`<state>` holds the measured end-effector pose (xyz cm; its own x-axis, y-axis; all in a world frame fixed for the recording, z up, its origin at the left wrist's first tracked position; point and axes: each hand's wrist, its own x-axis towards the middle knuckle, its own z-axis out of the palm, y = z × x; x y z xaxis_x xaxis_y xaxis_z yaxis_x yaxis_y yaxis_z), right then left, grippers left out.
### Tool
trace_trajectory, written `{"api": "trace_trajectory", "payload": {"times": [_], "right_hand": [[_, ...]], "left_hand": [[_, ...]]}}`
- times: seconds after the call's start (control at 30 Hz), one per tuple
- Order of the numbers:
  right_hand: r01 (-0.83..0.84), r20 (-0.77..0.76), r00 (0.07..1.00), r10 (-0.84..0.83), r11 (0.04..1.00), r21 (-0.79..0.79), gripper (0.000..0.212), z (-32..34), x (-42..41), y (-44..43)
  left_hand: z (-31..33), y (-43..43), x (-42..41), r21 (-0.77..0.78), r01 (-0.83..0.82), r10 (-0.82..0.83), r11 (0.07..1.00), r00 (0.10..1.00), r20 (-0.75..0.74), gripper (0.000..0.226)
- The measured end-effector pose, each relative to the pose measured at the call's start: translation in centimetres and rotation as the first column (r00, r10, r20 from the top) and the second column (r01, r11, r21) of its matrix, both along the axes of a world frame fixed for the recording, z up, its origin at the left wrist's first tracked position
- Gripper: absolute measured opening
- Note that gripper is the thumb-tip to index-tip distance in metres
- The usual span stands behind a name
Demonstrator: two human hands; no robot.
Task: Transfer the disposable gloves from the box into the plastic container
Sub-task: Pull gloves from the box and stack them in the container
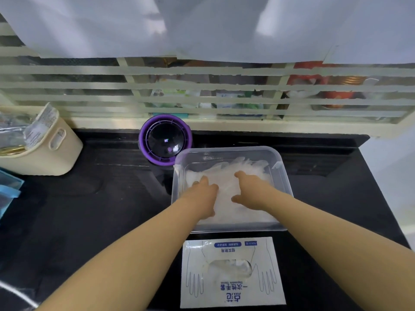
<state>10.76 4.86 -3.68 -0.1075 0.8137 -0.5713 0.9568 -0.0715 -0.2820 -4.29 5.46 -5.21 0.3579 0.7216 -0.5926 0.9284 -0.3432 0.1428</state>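
A clear plastic container (229, 151) stands on the black counter, holding a pile of thin translucent disposable gloves (226, 189). Both my hands reach inside it. My left hand (202, 196) lies flat on the left part of the pile, fingers stretched forward. My right hand (251, 189) presses on the right part with fingers spread. The white glove box (232, 286) lies flat just in front of the container, its oval opening showing a few gloves inside.
A purple round device (165, 139) sits behind the container's left corner. A cream basket (56, 151) with packets stands at the far left. Blue items (9, 189) lie at the left edge. A slatted rack runs along the back.
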Motion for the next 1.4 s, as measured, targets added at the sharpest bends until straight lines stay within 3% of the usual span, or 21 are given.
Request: {"api": "trace_trajectory", "payload": {"times": [0.2,0.33,0.4,0.47,0.53,0.6,0.67,0.77,0.87,1.07,1.27,1.4], "right_hand": [[0.034,0.091,0.996,-0.015,0.977,-0.212,0.105,-1.5,0.0,0.8],[0.02,0.199,0.98,0.029,0.971,-0.24,0.119,-2.9,-0.4,0.5],[0.024,0.16,0.987,0.023,0.959,-0.283,0.114,-1.5,-0.5,0.4],[-0.083,0.137,0.982,0.128,0.953,-0.291,0.096,1.4,-0.2,0.2],[-0.232,0.204,0.943,0.262,0.96,-0.157,0.064,4.4,0.5,0.1],[-0.284,0.254,0.931,0.262,0.957,0.055,0.036,6.3,0.7,0.3],[-0.287,0.185,0.951,0.247,0.929,0.234,0.025,6.7,-0.2,0.3],[-0.37,-0.013,0.924,0.383,0.9,0.23,0.028,4.9,-2.6,-0.7],[-0.333,-0.082,0.936,0.342,0.937,0.104,0.03,1.6,-2.5,-1.2],[-0.349,0.046,0.932,0.36,0.924,-0.158,0.035,-0.4,0.0,-1.4],[-0.322,0.101,0.932,0.347,0.925,-0.2,0.028,-2.3,-0.1,-0.9],[-0.299,0.125,0.935,0.331,0.928,-0.224,0.047,-2.5,0.0,-0.7]], "left_hand": [[-1.9,-0.3,0.6,-0.051,-0.058,0.048,0.997,0.982,-0.184,0.09],[-2.3,-0.2,1.1,-0.061,-0.099,0.084,0.993,0.972,-0.217,0.09],[-2.4,-0.2,1.2,-0.058,-0.103,0.088,0.993,0.971,-0.222,0.088],[-2.4,-0.2,1.1,-0.06,-0.086,0.071,0.994,0.971,-0.227,0.088],[-2.3,-0.2,1.1,-0.065,-0.07,0.054,0.995,0.974,-0.22,0.086],[-1.9,-0.2,0.9,-0.104,-0.055,0.033,0.993,0.979,-0.201,0.085],[-1.7,0.0,0.7,-0.17,-0.06,0.03,0.984,0.984,-0.176,0.091],[-1.6,0.2,0.3,-0.198,-0.054,0.023,0.979,0.988,-0.154,0.092],[-1.2,-0.3,0.2,-0.196,-0.109,0.082,0.975,0.987,-0.141,0.092],[-1.7,-0.4,0.1,-0.152,-0.156,0.139,0.976,0.983,-0.119,0.104],[-1.7,0.0,0.8,-0.179,-0.218,0.19,0.959,0.968,-0.163,0.11],[-0.9,-0.1,0.9,-0.211,-0.223,0.186,0.952,0.965,-0.185,0.107]]}}
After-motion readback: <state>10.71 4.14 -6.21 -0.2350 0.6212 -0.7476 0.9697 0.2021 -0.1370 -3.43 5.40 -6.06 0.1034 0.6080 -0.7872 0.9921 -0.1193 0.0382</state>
